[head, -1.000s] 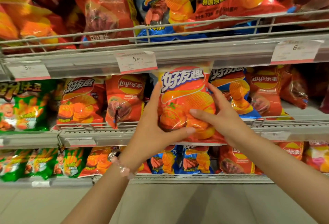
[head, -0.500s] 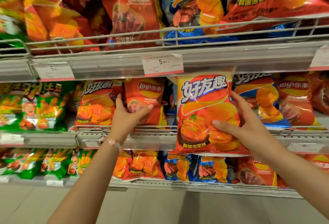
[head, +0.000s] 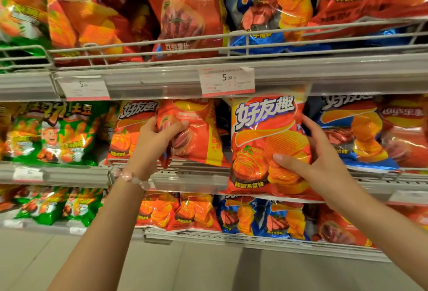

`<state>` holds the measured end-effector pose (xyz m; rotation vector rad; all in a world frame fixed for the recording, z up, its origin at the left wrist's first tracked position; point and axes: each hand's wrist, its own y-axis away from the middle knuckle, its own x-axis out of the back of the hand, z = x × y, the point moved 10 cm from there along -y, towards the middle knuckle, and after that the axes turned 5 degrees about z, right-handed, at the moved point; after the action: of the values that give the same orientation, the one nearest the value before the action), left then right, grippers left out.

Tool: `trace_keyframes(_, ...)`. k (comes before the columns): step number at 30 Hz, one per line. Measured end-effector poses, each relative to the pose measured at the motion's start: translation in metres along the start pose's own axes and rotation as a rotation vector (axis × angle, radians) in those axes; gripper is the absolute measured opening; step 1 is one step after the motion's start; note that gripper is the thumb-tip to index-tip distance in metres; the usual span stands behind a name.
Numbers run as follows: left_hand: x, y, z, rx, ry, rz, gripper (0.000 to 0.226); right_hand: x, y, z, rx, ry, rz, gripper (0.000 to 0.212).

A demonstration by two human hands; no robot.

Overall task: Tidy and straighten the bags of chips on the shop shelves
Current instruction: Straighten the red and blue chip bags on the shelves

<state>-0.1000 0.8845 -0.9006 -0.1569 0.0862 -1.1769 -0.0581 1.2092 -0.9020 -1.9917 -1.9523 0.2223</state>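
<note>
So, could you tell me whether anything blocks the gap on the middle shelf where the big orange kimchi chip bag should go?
Partly: the red Lay's bag gripped by the left hand leans beside that gap. The right hand holds the orange kimchi chip bag in front of it.

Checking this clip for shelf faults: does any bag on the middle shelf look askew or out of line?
Yes. The red Lay's bag gripped by the left hand leans and is crumpled at its lower left. The kimchi-flavour bag held by the right hand hangs forward over the shelf rail, below its neighbours.
</note>
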Motion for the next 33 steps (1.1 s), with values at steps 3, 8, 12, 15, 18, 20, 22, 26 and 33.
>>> trace_keyframes(3, 0.024, 0.018, 0.001, -0.029, -0.031, -0.016, 0.057, -0.016, 0.0, -0.003, -0.015, -0.011, -0.045, 0.092)
trace_keyframes(8, 0.079, 0.041, -0.007, -0.039, -0.06, 0.046, 0.061, -0.06, -0.017, -0.003, -0.068, 0.058, -0.118, 0.105)
trace_keyframes(12, 0.135, 0.057, -0.005, -0.08, -0.082, 0.191, 0.073, -0.098, -0.036, 0.003, -0.094, 0.072, -0.112, 0.087)
trace_keyframes(15, 0.166, 0.062, -0.009, -0.075, -0.098, 0.235, 0.068, -0.119, -0.056, 0.004, -0.069, 0.103, -0.053, 0.083)
trace_keyframes(18, 0.175, 0.065, -0.011, -0.082, -0.078, 0.21, 0.056, -0.135, -0.076, 0.006, -0.062, 0.118, 0.009, 0.082)
trace_keyframes(20, 0.176, 0.069, -0.011, -0.089, -0.074, 0.208, 0.052, -0.145, -0.085, 0.007, -0.03, 0.135, 0.014, 0.08)
trace_keyframes(22, 0.172, 0.071, -0.012, -0.096, -0.073, 0.189, 0.043, -0.154, -0.089, 0.012, -0.013, 0.162, -0.011, 0.082)
trace_keyframes(26, 0.158, 0.075, -0.017, -0.086, -0.03, 0.121, 0.037, -0.168, -0.092, 0.033, -0.043, 0.262, -0.074, 0.085)
trace_keyframes(33, 0.127, 0.081, -0.009, -0.118, -0.054, 0.025, 0.051, -0.165, -0.089, 0.028, -0.123, 0.28, -0.207, 0.095)
